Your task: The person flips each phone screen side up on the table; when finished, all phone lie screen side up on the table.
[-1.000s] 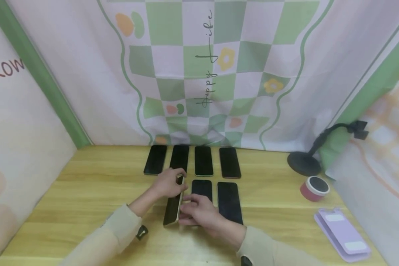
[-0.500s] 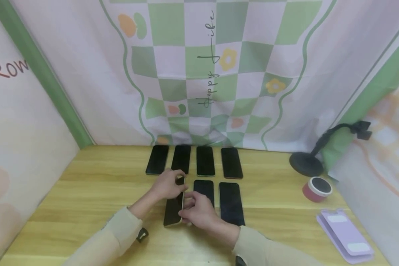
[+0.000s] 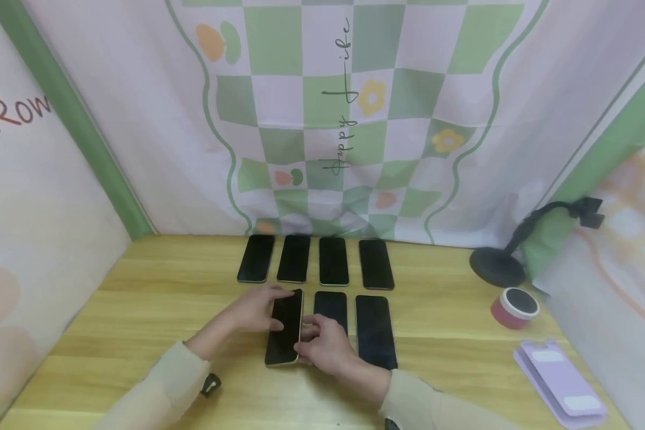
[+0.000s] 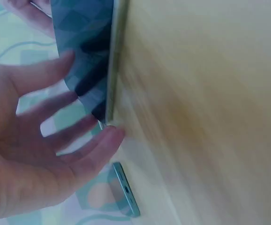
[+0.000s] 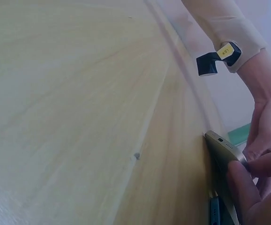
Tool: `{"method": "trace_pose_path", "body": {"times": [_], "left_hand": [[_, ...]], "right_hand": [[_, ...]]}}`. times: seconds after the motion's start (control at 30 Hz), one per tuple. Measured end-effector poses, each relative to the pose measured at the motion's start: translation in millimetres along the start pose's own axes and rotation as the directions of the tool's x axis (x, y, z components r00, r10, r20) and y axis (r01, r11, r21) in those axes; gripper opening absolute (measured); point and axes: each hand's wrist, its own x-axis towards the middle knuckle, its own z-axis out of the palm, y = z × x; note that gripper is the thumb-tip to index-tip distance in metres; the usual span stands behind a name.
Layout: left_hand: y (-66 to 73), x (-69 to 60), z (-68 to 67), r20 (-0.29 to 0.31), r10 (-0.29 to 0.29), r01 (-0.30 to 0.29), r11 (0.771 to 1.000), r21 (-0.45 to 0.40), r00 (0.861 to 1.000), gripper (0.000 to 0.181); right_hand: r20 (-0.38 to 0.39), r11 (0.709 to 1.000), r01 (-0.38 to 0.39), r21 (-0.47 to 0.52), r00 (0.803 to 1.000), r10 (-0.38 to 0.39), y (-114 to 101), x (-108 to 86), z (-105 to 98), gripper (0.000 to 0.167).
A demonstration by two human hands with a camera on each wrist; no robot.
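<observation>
A smartphone [image 3: 286, 343] with a black screen is tilted in the front row, its right long side raised off the table. My right hand [image 3: 329, 347] pinches that raised side near the lower corner; in the right wrist view thumb and finger sit on the pale edge of the phone [image 5: 223, 146]. The left hand [image 3: 251, 309] is at the phone's upper left side, fingers spread and loose. Seen from the left wrist, the left hand [image 4: 37, 136] has extended fingers beside the dark screen [image 4: 86, 28]. Right of it lie two smartphones, one [image 3: 330, 306] partly behind the right hand, the other [image 3: 375, 331] in full view.
Along the back of the wooden table [image 3: 156, 298] lies a row of several black phones [image 3: 334, 261]. On the right stand a black gooseneck stand [image 3: 497, 267], a pink round tub [image 3: 510, 313] with a white rim, and a lilac folding holder [image 3: 561, 382]. A checkered curtain [image 3: 328, 119] hangs behind.
The left hand has loosened from the phone's top right edge and moved left. The phone has tipped flatter, showing more screen. The right hand stays at its lower right side.
</observation>
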Motion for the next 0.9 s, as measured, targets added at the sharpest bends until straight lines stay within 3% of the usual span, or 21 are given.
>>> {"method": "trace_pose_path", "body": {"times": [0.1, 0.27, 0.57, 0.77, 0.9], "left_hand": [[-4.8, -8.4, -1.0, 0.061, 0.025, -0.025, 1.000, 0.005, 0.998, 0.080], [-4.5, -18.2, -1.1, 0.122, -0.013, 0.010, 1.000, 0.021, 0.992, 0.092], [1.2, -10.4, 2.9, 0.134, -0.079, 0.073, 0.996, 0.051, 0.988, 0.093], [2.8, -10.1, 2.5, 0.133, -0.126, 0.123, 0.992, 0.032, 0.983, 0.094], [2.3, -11.7, 1.7, 0.131, -0.136, 0.134, 0.991, 0.024, 0.982, 0.093]], "right_hand": [[0.003, 1.000, 0.017, -0.002, 1.000, -0.017, 0, -0.7, 1, 0.066], [0.020, 0.994, 0.072, -0.077, 0.997, -0.070, 0, -2.1, 3, 0.078], [0.026, 0.968, 0.073, -0.241, 0.997, -0.068, -9, -4.1, 6, 0.087], [0.023, 0.964, 0.046, -0.262, 0.999, -0.041, -15, -5.2, 11, 0.086], [0.019, 0.964, -0.028, -0.263, 0.999, 0.035, -19, -4.1, 14, 0.082]]}}
